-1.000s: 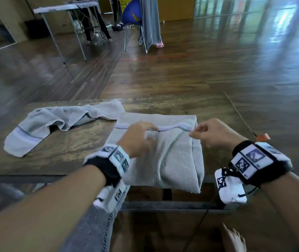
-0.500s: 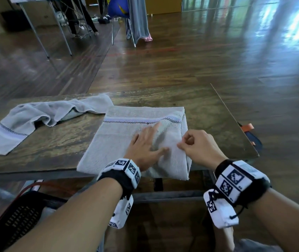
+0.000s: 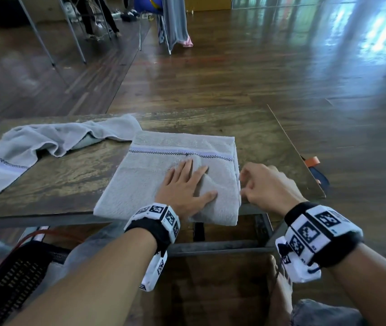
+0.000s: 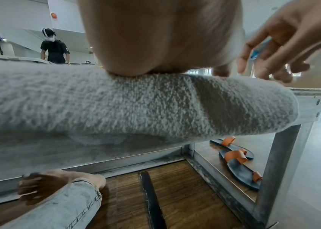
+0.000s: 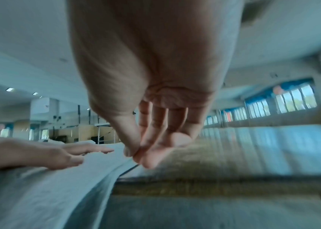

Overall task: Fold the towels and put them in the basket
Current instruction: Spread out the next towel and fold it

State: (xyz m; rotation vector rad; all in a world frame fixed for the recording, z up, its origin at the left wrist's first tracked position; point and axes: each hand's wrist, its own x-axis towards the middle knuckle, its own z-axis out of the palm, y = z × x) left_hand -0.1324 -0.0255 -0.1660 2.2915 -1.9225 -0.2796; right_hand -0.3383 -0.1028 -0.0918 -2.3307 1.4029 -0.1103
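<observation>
A grey towel [image 3: 154,175] lies folded flat on the wooden table [image 3: 264,137], its near end hanging over the front edge [image 4: 116,105]. My left hand [image 3: 187,184] presses flat on it with the fingers spread. My right hand [image 3: 257,182] hovers just off the towel's right edge, blurred, its fingers loosely curled with nothing visible in them; its thumb meets the fingertips [image 5: 136,153] in the right wrist view. A second grey towel [image 3: 46,147] lies crumpled on the table's left side. The black basket [image 3: 15,278] stands on the floor at the lower left, below the table edge.
Orange-strapped sandals [image 4: 236,156] lie on the floor by the table's right leg [image 4: 279,162]. My bare foot [image 4: 44,184] and my knee in jeans are under the table. Another table [image 3: 46,38] and a chair draped with cloth [image 3: 175,22] stand far behind.
Both hands left the towel's striped far edge and came nearer. The left hand flattened on the towel. The right hand went from pinching the right edge to hovering beside it.
</observation>
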